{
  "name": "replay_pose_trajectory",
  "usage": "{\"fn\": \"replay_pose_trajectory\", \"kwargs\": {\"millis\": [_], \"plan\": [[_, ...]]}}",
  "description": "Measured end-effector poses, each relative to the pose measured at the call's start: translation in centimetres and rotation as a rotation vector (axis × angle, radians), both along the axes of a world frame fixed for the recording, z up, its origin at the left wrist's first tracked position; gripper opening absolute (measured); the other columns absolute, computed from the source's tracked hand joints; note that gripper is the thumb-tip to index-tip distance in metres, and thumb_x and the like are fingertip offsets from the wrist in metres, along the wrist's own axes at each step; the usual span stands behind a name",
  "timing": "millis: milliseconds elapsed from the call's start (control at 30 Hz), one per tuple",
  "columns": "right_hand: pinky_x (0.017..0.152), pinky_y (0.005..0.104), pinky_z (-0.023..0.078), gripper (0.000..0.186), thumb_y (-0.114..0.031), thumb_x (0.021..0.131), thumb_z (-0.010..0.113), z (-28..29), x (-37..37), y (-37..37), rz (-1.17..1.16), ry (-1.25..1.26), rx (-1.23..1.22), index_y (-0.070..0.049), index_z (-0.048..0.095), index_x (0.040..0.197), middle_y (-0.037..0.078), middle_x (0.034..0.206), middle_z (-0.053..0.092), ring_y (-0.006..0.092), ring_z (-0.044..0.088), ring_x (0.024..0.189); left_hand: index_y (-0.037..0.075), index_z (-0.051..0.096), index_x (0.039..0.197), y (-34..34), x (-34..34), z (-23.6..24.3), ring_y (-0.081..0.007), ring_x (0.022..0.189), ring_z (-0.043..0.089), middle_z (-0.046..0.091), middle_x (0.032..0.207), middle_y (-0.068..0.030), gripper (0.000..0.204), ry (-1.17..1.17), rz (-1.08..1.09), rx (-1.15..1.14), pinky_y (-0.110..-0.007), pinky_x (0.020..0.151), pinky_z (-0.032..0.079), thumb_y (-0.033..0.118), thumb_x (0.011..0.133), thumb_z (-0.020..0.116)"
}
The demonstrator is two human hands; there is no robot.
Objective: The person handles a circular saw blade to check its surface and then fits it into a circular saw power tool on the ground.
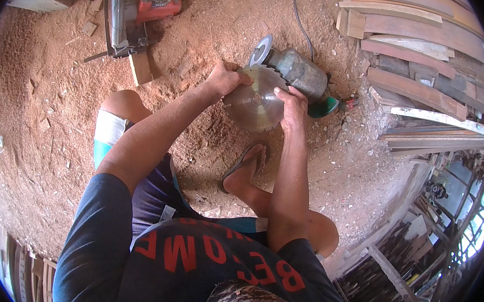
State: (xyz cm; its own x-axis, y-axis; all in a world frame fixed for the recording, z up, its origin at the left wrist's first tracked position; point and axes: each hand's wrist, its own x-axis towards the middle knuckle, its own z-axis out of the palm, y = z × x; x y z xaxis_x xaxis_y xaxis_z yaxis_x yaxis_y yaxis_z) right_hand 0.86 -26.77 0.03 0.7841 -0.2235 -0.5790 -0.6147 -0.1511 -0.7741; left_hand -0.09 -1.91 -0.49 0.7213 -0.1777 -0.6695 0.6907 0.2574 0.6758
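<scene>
My left hand (229, 78) grips the upper left rim of a round toothed steel saw blade (254, 108). My right hand (292, 105) grips its right edge, thumb on the face. The blade is tilted over sawdust, beside a grey bench grinder (304, 72), overlapping part of it in this view. The grinder has a pale disc wheel (258, 52) at its upper end and a green one (323, 108) at its lower end. Whether blade and wheel touch, I cannot tell.
A red and grey power saw (157, 7) lies at the upper left by a wooden block (141, 69). A dark cable (298, 14) runs to the grinder. Stacked curved boards (415, 95) line the right, more timber (28, 267) stands lower left. Sawdust covers the floor (51, 139) around my legs.
</scene>
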Motion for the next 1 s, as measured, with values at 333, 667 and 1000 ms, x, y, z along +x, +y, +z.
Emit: {"fn": "replay_pose_trajectory", "kwargs": {"millis": [333, 667, 1000], "plan": [[0.096, 0.0344, 0.049, 0.04, -0.005, 0.08, 0.078, 1.7, -0.2, 1.4, 0.023, -0.05, -0.001, 0.008, 0.068, 0.116, 0.014, 0.111, 0.069, 0.0222, 0.064, 0.1, -0.005, 0.072, 0.112, 0.2, -0.1, 0.2, -0.0215, 0.083, 0.073, 0.076, 0.097, -0.0133, 0.037, 0.006, -0.011, 0.006, -0.035, 0.076, 0.06, 0.015, 0.082, 0.08], [0.084, 0.029, 0.051, 0.026, -0.007, 0.087, 0.076, 7.3, 0.2, 2.7, 0.242, -0.144, 0.22, 0.005, 0.071, 0.109, 0.006, 0.1, 0.072, 0.0132, 0.064, 0.089, 0.0, 0.072, 0.116, 1.9, -0.2, 0.6, -0.0168, 0.097, 0.07, 0.076, 0.103, -0.0094, 0.033, -0.119, -0.12, -0.155, -0.032, 0.093, 0.053, 0.013, 0.087, 0.082], [0.08, 0.0257, 0.049, 0.018, -0.011, 0.09, 0.076, 9.8, 0.4, 4.1, 0.374, -0.139, 0.167, 0.001, 0.073, 0.104, 0.001, 0.095, 0.071, 0.0075, 0.061, 0.085, 0.001, 0.075, 0.11, 2.6, 0.3, 2.6, -0.0154, 0.093, 0.071, 0.078, 0.099, -0.0077, 0.025, -0.226, -0.17, -0.163, -0.03, 0.092, 0.053, 0.011, 0.088, 0.082]]}}
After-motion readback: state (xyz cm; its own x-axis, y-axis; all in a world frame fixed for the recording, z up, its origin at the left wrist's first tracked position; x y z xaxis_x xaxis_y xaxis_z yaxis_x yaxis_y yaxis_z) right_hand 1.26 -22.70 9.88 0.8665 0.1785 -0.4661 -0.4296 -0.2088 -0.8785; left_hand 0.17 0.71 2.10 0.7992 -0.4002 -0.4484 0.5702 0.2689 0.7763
